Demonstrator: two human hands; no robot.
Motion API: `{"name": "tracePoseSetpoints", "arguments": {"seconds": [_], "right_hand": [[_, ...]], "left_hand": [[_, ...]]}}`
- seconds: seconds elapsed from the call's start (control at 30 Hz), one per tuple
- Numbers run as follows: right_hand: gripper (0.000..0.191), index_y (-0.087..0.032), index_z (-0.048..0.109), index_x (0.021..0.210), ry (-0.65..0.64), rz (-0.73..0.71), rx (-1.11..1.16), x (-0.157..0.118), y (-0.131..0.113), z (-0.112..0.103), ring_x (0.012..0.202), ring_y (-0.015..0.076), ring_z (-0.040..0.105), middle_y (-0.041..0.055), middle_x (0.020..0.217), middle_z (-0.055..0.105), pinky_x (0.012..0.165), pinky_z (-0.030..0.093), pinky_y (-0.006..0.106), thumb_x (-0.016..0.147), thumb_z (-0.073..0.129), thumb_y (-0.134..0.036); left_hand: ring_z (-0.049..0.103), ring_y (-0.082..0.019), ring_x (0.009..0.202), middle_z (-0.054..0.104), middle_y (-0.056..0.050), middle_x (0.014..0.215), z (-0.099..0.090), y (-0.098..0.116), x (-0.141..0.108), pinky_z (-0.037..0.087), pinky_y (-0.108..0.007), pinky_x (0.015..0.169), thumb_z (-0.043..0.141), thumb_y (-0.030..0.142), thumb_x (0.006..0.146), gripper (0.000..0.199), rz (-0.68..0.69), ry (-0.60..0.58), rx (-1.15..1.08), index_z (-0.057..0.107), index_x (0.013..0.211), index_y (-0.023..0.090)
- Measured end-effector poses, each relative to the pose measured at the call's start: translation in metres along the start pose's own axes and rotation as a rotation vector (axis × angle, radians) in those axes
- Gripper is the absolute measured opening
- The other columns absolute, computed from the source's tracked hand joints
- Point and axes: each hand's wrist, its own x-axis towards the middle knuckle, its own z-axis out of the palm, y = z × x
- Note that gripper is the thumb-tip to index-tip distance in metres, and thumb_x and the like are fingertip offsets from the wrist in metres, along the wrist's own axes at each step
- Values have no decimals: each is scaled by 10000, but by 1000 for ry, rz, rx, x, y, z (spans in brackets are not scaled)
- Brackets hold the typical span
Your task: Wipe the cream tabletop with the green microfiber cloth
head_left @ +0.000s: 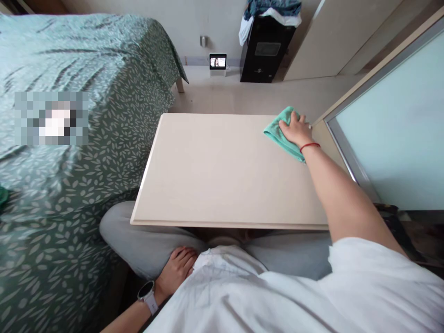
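Note:
A pale beige table stands in front of me, over my knees. At its far right corner my right hand presses on a folded green cloth, its fingers wrapped over the cloth's upper edge. A red string circles that wrist. My left hand lies on my grey-trousered thigh near my lap, fingers laid flat and close together, with nothing visible in it. A watch with a white strap is on the left wrist.
To the left is a bed with a green leaf-patterned cover and a blurred patch. A small screen device and a black cabinet with clothes on top stand by the far wall. A frosted glass panel borders the right side.

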Motion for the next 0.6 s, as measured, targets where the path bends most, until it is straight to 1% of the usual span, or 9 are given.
{"name": "tracePoseSetpoints", "arguments": {"seconds": [0.07, 0.13, 0.23, 0.33, 0.4, 0.47, 0.5, 0.53, 0.6], "right_hand": [[782, -51, 466, 1785, -31, -7, -23, 18, -12, -3, 1603, 607, 499, 353, 1798, 455, 1253, 411, 825, 1183, 384, -544], [726, -14, 584, 1691, -53, -38, -58, 26, -23, -6, 1627, 581, 467, 349, 1766, 512, 1286, 362, 810, 1205, 336, -492], [743, 17, 703, 1560, -75, -104, -106, 28, -41, -5, 1638, 557, 445, 346, 1671, 628, 1307, 288, 833, 1220, 282, -491], [721, -7, 749, 1522, -90, -178, -131, 27, -70, 3, 1608, 551, 496, 320, 1619, 688, 1303, 291, 837, 1213, 310, -488], [682, -59, 776, 1506, -101, -241, -137, 25, -99, 13, 1575, 546, 545, 281, 1611, 711, 1296, 322, 830, 1201, 342, -486], [665, -125, 787, 1508, -114, -312, -132, 20, -135, 26, 1549, 524, 581, 232, 1610, 728, 1292, 352, 816, 1191, 349, -512], [668, -140, 781, 1518, -120, -348, -124, 17, -156, 33, 1545, 512, 586, 222, 1615, 728, 1295, 358, 804, 1188, 346, -525], [678, -137, 767, 1534, -129, -383, -115, 12, -177, 39, 1547, 505, 582, 225, 1625, 720, 1299, 355, 794, 1188, 340, -534], [717, -87, 713, 1579, -150, -452, -98, -1, -222, 52, 1564, 507, 554, 265, 1663, 677, 1306, 331, 788, 1193, 311, -539]], "left_hand": [[762, -172, 1115, 835, -9, 1157, 1, 0, -1, 451, -393, 1140, 293, 263, 1266, 446, 5, 8, 9, 729, 1198, 195], [760, -166, 1121, 836, -3, 1167, 1, 0, -1, 454, -390, 1140, 293, 273, 1269, 441, 8, 9, 14, 723, 1203, 197], [751, -160, 1147, 835, 3, 1186, 2, 0, -3, 449, -381, 1155, 293, 277, 1270, 428, 2, -1, -1, 713, 1232, 202], [749, -159, 1162, 833, -1, 1201, 2, -1, -4, 448, -387, 1166, 309, 270, 1265, 404, -8, -2, -15, 708, 1255, 207], [752, -157, 1153, 833, 3, 1194, 2, -1, -4, 459, -393, 1150, 320, 273, 1263, 390, -11, 2, -18, 705, 1247, 212], [756, -152, 1142, 832, 9, 1182, 1, -1, -3, 472, -399, 1129, 310, 283, 1265, 394, -5, -4, -13, 697, 1240, 216], [757, -148, 1136, 831, 12, 1179, 0, -1, -2, 478, -400, 1120, 299, 289, 1267, 401, 1, -9, -10, 692, 1246, 218], [758, -145, 1132, 830, 15, 1175, -1, -1, -1, 482, -400, 1114, 288, 292, 1269, 406, 5, -9, -7, 687, 1251, 219], [759, -142, 1131, 832, 18, 1167, -3, 0, 1, 487, -398, 1104, 280, 284, 1270, 406, 13, -6, 0, 681, 1250, 220]]}}
